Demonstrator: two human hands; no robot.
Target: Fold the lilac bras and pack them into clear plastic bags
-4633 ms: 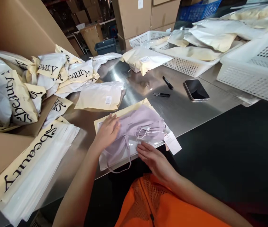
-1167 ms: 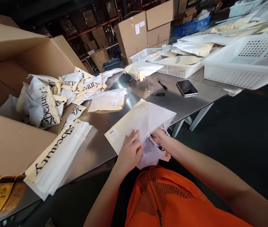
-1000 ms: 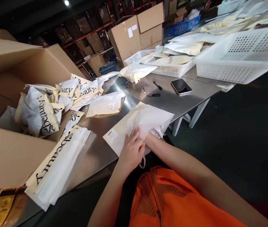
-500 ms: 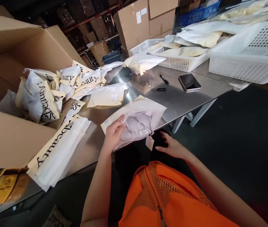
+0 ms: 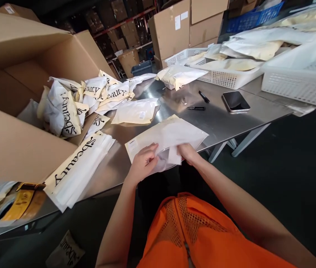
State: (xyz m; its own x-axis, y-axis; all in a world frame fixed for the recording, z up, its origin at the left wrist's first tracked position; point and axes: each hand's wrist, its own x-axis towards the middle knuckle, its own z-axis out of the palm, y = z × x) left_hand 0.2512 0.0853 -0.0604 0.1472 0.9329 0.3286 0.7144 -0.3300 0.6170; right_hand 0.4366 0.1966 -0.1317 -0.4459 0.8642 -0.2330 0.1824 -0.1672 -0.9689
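Note:
A white and cream mailing bag (image 5: 169,132) lies at the table's front edge with its opening toward me. My left hand (image 5: 144,160) is closed on the near lip of the bag, thumb and fingers together. Into the opening reaches my right hand (image 5: 188,153), whose fingertips are hidden inside the bag. Beside them a white tag (image 5: 174,155) hangs at the mouth. Part of a pale lilac garment (image 5: 161,163) shows under the lip, and the rest of it is covered.
On the left, a large cardboard box (image 5: 26,143) holds several printed parcels (image 5: 63,111). A stack of flat mailing bags (image 5: 82,167) lies before it. Pens (image 5: 196,108), a phone (image 5: 235,101) and white baskets (image 5: 294,83) are to the right. A tape roll (image 5: 18,208) sits lower left.
My right hand has moved from beside the bag into its opening. The bag's upper layer now covers most of the garment, and the view has shifted slightly left.

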